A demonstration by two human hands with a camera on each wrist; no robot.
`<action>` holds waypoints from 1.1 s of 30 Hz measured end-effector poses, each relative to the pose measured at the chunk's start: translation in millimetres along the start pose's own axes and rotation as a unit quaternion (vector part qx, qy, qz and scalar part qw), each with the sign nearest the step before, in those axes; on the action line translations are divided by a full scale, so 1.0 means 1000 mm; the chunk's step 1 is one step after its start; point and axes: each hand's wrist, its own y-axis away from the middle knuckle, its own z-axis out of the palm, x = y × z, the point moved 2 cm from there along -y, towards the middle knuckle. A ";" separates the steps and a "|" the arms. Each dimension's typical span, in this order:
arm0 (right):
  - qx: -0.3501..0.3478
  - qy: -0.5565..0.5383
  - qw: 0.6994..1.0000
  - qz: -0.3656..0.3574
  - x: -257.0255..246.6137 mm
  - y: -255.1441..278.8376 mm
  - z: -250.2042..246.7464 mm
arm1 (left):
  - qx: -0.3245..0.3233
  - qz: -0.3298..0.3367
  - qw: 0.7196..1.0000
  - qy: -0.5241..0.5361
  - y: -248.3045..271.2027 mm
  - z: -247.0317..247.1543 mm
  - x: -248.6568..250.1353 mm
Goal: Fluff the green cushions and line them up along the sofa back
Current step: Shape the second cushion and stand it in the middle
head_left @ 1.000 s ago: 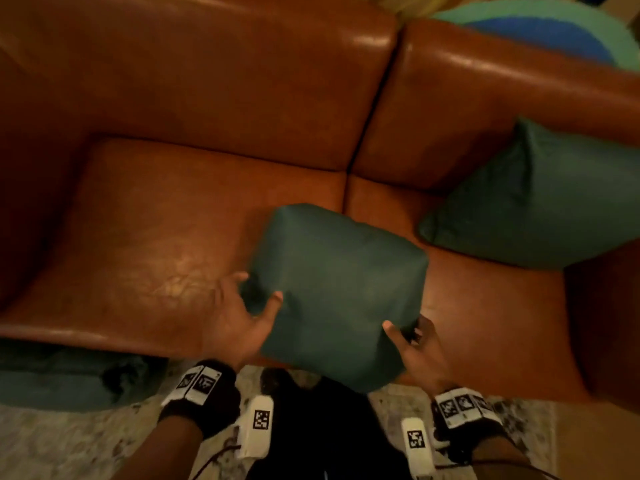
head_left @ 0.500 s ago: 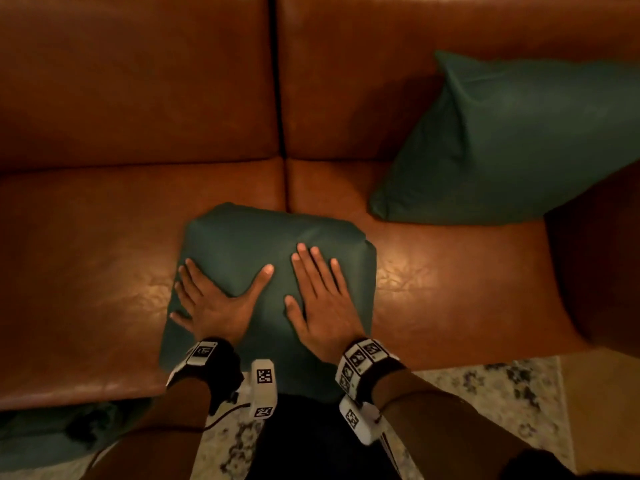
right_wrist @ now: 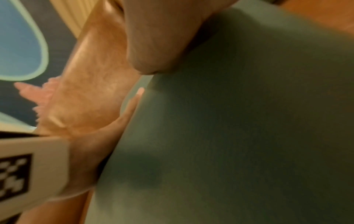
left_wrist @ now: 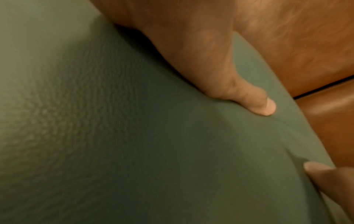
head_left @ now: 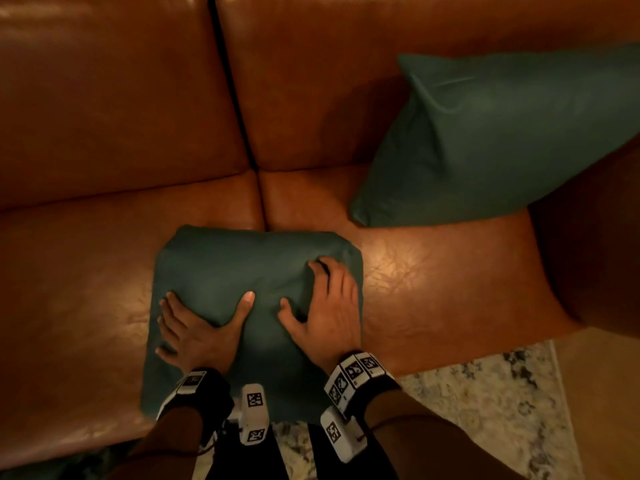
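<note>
- Head view: a small green cushion [head_left: 256,282], square with rounded corners and a fine matte cover, lies flat on the front of the sofa [head_left: 104,254] seat, straddling the seam between its 2 seat pads, its near edge overhanging the front of the seat
- The left hand [head_left: 197,327] lies spread on the cushion's near left part, fingers straight and splayed, thumb stretched toward the middle, holding nothing
- The right hand [head_left: 325,306] rests on the cushion's right part with fingers bent, their tips dug into a raised fold of fabric
- A second, larger green cushion [head_left: 502,140] leans tilted against the sofa back at the right, one corner resting on the seat, apart from the small cushion
- The sofa is glossy, creased brown leather with 2 back pads; a pale rug [head_left: 485,410] with dark mottled pattern lies on the floor in front
- Wristbands [head_left: 353,375] carry black-and-white square marker codes; no readable writing
- Left wrist view: the green cover [left_wrist: 134,136] fills the frame, pebbled in grain at the left; the left thumb [left_wrist: 254,103] presses a dent into it, and a fingertip [left_wrist: 316,169] of the other hand touches it at lower right; brown leather [left_wrist: 306,45] lies beyond
- Right wrist view: blurred; the right hand's thumb [right_wrist: 153,45] bears on the green cover [right_wrist: 249,121]; the spread left hand [right_wrist: 86,106] lies at the cushion's far edge, beside a marker-coded band [right_wrist: 28,166]
</note>
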 end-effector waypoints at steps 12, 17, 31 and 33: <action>-0.035 0.020 0.993 0.106 -0.012 -0.014 0.039 | -0.019 0.009 1.000 0.013 -0.007 -0.004 0.013; 0.050 0.053 0.992 0.105 -0.029 0.002 0.045 | -0.017 0.031 0.999 -0.004 -0.021 -0.001 -0.012; -0.011 -0.006 0.996 0.092 -0.010 -0.009 0.063 | -0.044 0.005 0.999 -0.024 -0.023 0.010 -0.003; 0.028 -0.003 0.996 0.088 -0.014 -0.004 0.056 | -0.053 0.003 0.998 -0.029 -0.025 0.009 -0.006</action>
